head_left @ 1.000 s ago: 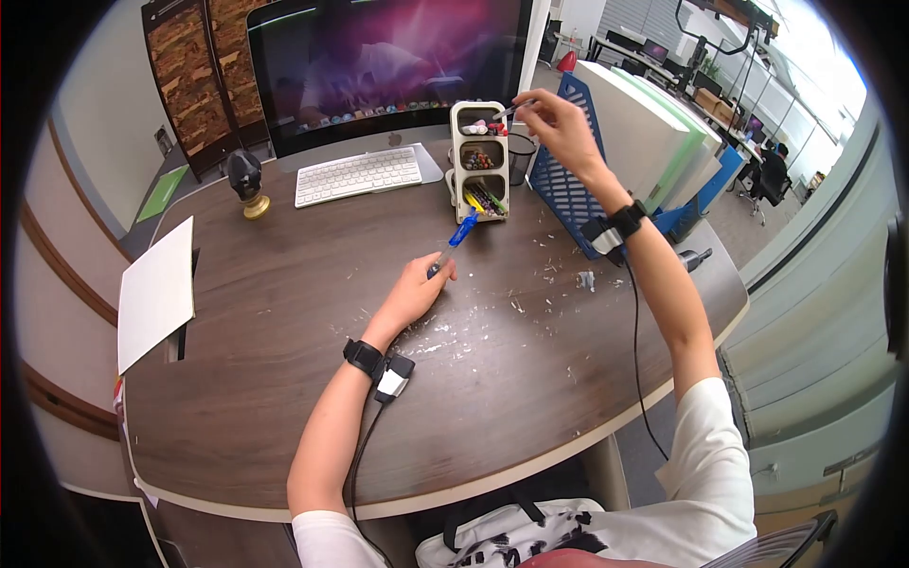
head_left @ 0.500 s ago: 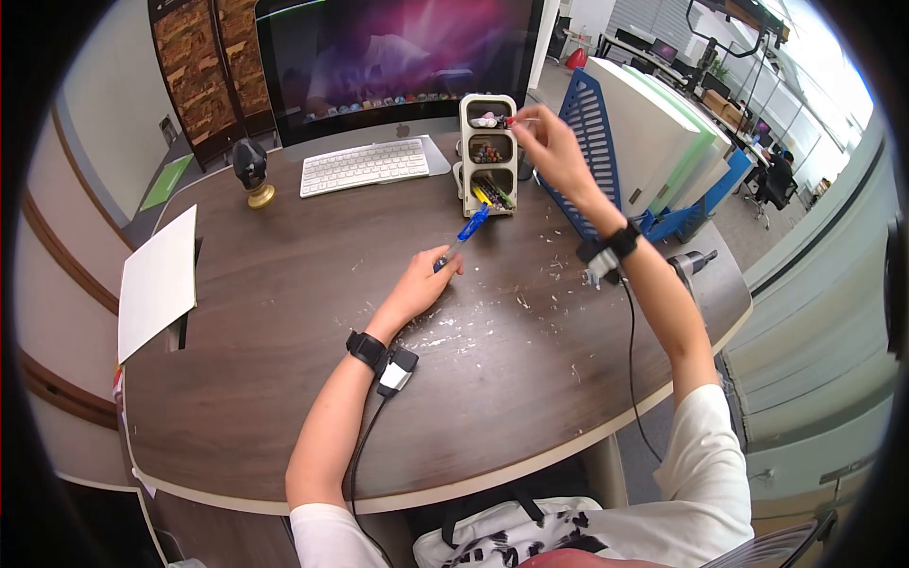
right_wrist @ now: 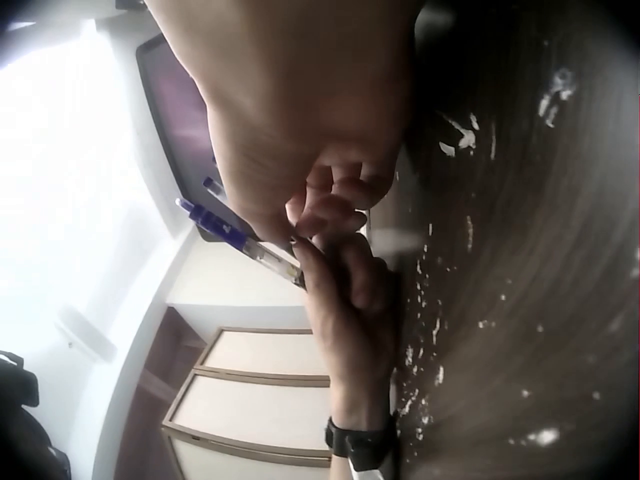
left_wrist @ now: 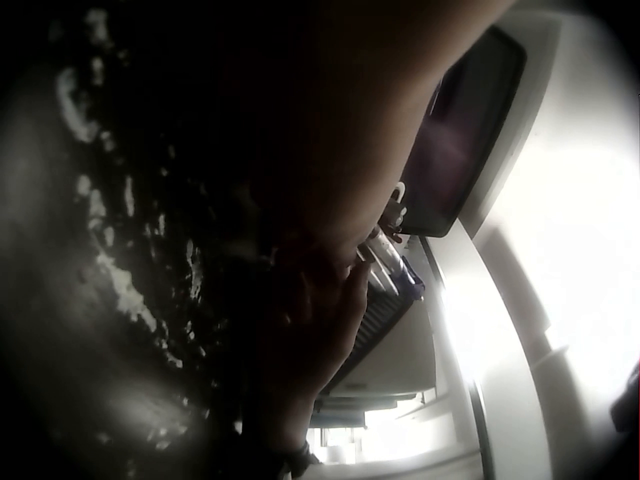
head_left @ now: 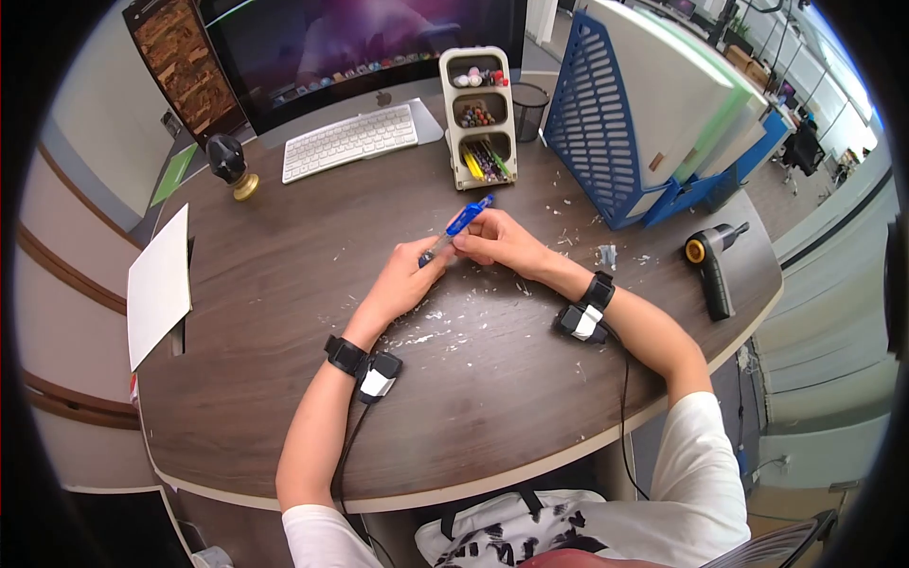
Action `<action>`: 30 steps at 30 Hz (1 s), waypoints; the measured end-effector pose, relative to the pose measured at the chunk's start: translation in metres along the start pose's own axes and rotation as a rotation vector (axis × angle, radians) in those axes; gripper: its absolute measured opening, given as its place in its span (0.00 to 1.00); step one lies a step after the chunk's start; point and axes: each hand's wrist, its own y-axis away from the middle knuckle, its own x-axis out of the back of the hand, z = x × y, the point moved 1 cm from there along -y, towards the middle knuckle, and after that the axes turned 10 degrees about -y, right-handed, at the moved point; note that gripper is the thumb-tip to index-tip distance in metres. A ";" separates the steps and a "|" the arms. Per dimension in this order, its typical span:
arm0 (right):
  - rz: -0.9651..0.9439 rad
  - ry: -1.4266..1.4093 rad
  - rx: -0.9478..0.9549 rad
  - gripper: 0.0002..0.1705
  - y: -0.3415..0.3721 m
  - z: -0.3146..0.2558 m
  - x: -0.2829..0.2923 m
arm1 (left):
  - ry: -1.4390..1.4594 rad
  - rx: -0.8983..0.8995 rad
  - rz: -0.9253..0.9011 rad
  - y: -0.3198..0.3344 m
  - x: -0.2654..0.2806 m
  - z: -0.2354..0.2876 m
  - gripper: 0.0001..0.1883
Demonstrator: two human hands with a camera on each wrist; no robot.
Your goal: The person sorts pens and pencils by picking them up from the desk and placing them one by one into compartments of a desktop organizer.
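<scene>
My left hand (head_left: 405, 276) grips a blue ballpoint pen (head_left: 462, 221) with a clear barrel, tilted up and away over the middle of the desk. My right hand (head_left: 507, 244) meets it from the right, fingertips curled in close to the left fingers. In the right wrist view the blue pen (right_wrist: 225, 229) rises out of the left hand (right_wrist: 345, 310). A second pen (right_wrist: 212, 188) with a blue end shows behind the right hand (right_wrist: 300, 130), whose fingers pinch it; its lower part is hidden. The left wrist view is dark, with pale barrels beside the fingers.
A beige organizer (head_left: 478, 142) with pens and markers stands behind the hands, near a mesh cup (head_left: 528, 112) and a blue file rack (head_left: 597, 123). A keyboard (head_left: 350, 142) lies before the monitor. White scraps litter the desk; a cordless tool (head_left: 712, 270) lies right.
My right hand has come down from the organizer's top compartment to the left hand. The left hand keeps its grip on the blue pen. The head view has shifted slightly.
</scene>
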 end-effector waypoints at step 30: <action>0.310 -0.245 0.136 0.20 0.001 0.002 0.020 | 0.168 0.181 -0.003 0.001 0.007 -0.003 0.21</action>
